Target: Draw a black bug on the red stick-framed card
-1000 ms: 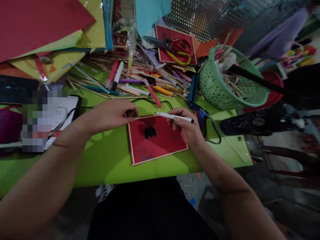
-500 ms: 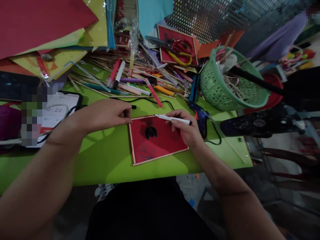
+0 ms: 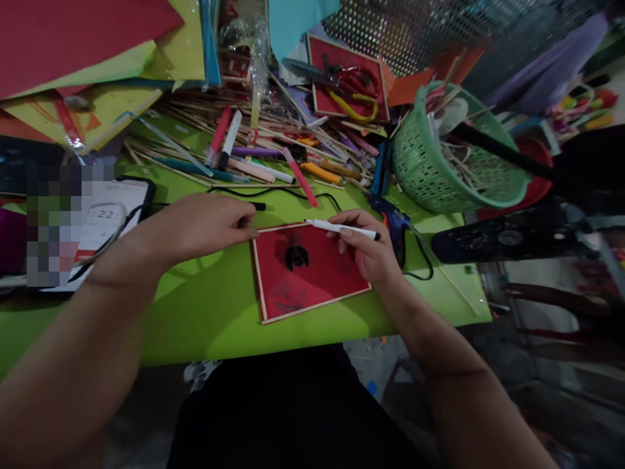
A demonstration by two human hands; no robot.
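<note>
A red panel (image 3: 322, 267) framed with thin pale wooden strips lies flat on the green tabletop. Near its middle is a black round mark (image 3: 297, 258), with fainter dark lines below. My left hand (image 3: 215, 225) has its fingers curled, and the tips pinch at the panel's upper-left corner. A short black end (image 3: 258, 206) shows just behind that hand; what it belongs to is hidden. My right hand (image 3: 368, 244) grips a white marker (image 3: 344, 229) like a pen, its dark tip at the panel's top edge. The far right part of the panel is under this hand.
Behind the panel lie several markers (image 3: 305, 179), thin sticks and scissors (image 3: 359, 104) on another red panel. A blue glue gun (image 3: 393, 218) and a green basket (image 3: 434, 163) stand to the right. A phone (image 3: 105, 221) and cable are at the left, below coloured sheets (image 3: 88, 39).
The view has shifted slightly. The marker tip stays close to the panel's top edge, a touch farther right in the picture. Both hands keep their grips.
</note>
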